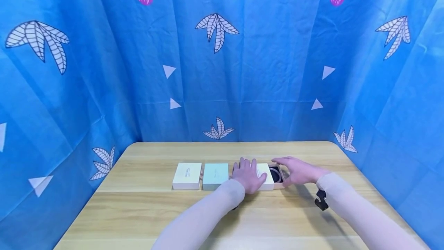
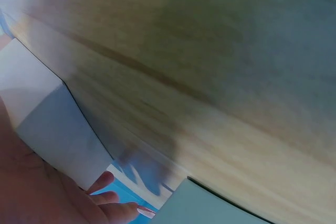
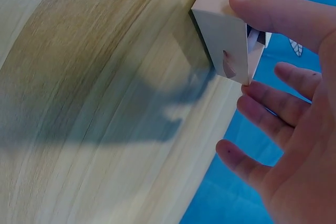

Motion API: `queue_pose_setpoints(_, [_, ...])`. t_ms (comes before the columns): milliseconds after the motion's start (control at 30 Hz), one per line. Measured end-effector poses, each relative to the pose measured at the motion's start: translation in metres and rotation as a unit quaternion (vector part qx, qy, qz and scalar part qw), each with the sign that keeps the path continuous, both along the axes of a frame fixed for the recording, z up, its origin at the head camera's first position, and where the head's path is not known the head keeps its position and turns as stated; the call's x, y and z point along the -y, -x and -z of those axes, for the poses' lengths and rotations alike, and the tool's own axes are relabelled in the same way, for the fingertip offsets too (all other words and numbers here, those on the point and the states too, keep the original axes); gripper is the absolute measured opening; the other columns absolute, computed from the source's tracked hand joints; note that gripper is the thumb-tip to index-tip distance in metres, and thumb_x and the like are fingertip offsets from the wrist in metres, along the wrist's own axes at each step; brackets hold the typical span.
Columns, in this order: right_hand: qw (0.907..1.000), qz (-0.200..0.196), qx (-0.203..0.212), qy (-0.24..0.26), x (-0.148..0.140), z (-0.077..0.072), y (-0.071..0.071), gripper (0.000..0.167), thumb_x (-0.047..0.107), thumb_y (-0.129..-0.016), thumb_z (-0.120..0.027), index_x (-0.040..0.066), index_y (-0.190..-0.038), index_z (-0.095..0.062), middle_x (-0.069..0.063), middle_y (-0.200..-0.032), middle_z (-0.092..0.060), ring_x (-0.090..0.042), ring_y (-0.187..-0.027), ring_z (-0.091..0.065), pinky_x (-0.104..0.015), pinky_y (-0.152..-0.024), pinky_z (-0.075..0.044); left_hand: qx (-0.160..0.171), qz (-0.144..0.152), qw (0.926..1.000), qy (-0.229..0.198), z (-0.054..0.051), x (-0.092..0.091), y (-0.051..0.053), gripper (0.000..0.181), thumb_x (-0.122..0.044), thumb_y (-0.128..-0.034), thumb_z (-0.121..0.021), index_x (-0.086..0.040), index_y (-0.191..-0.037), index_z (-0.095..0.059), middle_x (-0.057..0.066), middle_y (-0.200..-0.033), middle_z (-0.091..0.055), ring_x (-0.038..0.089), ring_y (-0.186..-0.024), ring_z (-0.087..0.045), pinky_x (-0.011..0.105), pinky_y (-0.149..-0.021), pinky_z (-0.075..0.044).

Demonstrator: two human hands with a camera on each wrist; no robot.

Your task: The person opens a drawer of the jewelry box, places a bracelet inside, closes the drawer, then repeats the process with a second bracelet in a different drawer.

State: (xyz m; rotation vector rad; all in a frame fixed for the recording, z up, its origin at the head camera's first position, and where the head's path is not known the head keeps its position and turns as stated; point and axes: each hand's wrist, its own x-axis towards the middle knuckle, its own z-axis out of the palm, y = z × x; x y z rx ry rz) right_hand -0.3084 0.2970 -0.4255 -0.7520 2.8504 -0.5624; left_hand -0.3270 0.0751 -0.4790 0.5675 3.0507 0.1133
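A white drawer box (image 1: 264,169) with small print on its lid lies under my left hand (image 1: 247,174). That hand holds its left part, thumb near the front edge and fingers toward the back. In the left wrist view, some fingers (image 2: 113,211) stretch past the box's end. The pinkish inner tray (image 3: 223,45) sticks out on the right, a ribbon tab on its end. My right hand (image 1: 299,171) spans this tray, thumb on one side and a fingertip at the opposite corner. On dark padding inside lies a grey ring-shaped bracelet (image 1: 276,174), partly hidden by the sleeve.
To the left stand a mint-green box (image 1: 215,176) and another white box (image 1: 187,175), in one row with the held box. All rest on a wooden table (image 1: 145,211). A blue patterned curtain (image 1: 222,80) surrounds the back and sides.
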Motion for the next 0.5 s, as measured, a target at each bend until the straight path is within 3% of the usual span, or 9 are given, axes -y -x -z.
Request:
queue_pose_setpoints(367, [0.9999, -0.004, -0.001, 0.011, 0.006, 0.0, 0.003, 0.093, 0.015, -0.071, -0.087, 0.005, -0.152, -0.043, -0.016, -0.15, -0.051, -0.041, -0.137, -0.046, -0.06, -0.113, -0.036, -0.003, 0.005, 1.0, -0.001, -0.013, 0.002, -0.007, 0.082, -0.07, -0.0989, -0.021, -0.017, -0.161, -0.024, 0.014, -0.162, -0.032, 0.034, -0.153, -0.023, 0.053, -0.122, -0.024])
queue_pose_setpoints(500, [0.9999, -0.003, 0.006, 0.013, 0.007, 0.002, 0.004, 0.094, 0.017, -0.071, -0.088, 0.007, -0.152, -0.042, -0.015, -0.151, -0.05, -0.041, -0.138, -0.046, -0.06, -0.113, -0.036, 0.005, 0.005, 1.0, -0.005, -0.011, 0.004, -0.006, 0.082, -0.07, -0.0989, -0.02, -0.018, -0.162, -0.023, 0.014, -0.163, -0.031, 0.034, -0.154, -0.021, 0.054, -0.122, -0.023])
